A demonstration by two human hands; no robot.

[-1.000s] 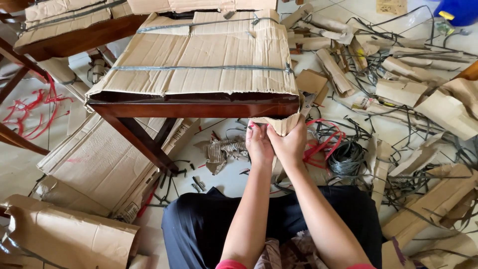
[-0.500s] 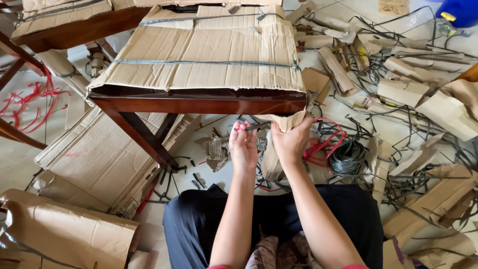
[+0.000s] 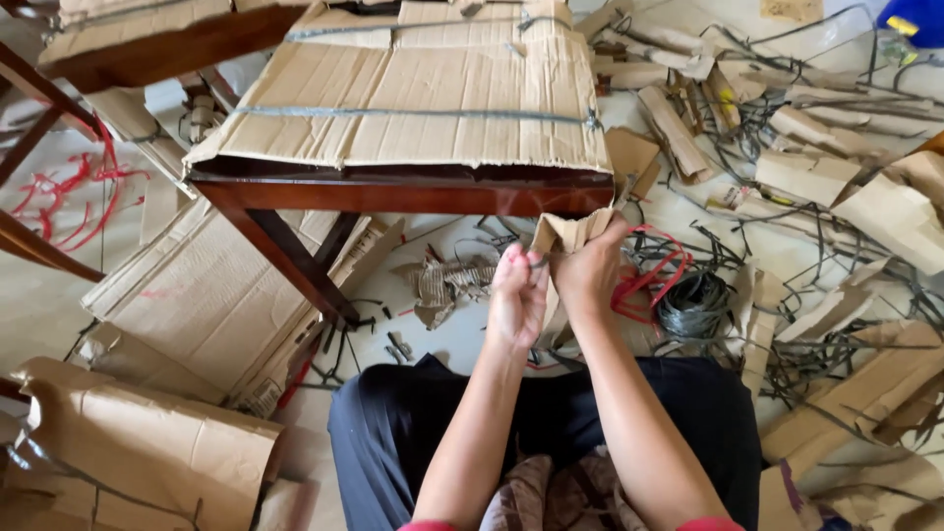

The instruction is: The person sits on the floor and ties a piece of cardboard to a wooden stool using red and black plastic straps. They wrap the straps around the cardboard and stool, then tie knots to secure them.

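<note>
Head camera looks steeply down, close above hands.

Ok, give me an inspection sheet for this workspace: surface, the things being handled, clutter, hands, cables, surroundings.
Surface: pale floor, the person sitting on it; wooden table in front, its top covered by strapped flat cardboard.
Things in hand: folded cardboard wrap at the table's near right leg.
Clutter: torn cardboard pieces and cut dark straps on the right; flattened boxes on the left.
Hands: left hand pinches at the wrap; right hand grips it.
Cables: black coil and red cord beside the right hand; more red cord far left.
Surroundings: second wooden piece top left; blue object top right.
</note>
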